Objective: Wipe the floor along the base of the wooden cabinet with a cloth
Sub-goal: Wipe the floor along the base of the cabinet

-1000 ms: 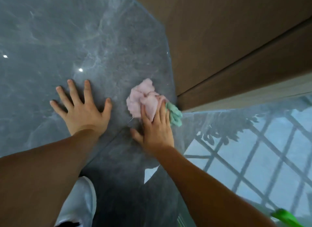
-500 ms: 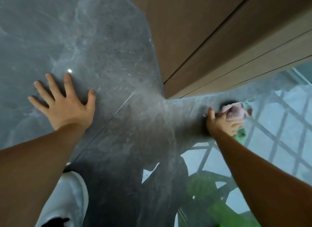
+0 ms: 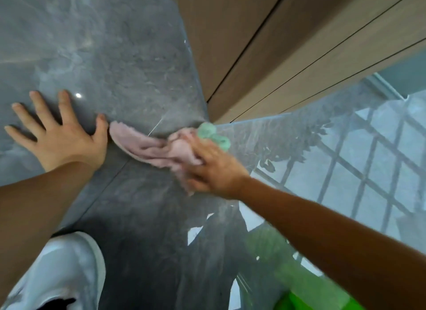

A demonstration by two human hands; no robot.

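A pink cloth (image 3: 147, 149) with a green edge lies stretched on the glossy grey stone floor (image 3: 129, 62), just in front of the corner of the wooden cabinet (image 3: 253, 39). My right hand (image 3: 214, 169) presses down on the cloth's right end, blurred by motion. The cloth's left tip nearly touches the thumb of my left hand (image 3: 62, 134), which rests flat on the floor with fingers spread and holds nothing.
A white shoe (image 3: 66, 272) stands at the bottom left. The floor at the right reflects a window grid and plants (image 3: 345, 162). A green reflection (image 3: 299, 284) shows at the bottom right. The cabinet base runs from the corner toward the upper right.
My right hand swept the cloth from the right side of the cabinet base back left to the corner, and the cloth has spread out toward my left hand. The left hand stayed planted.
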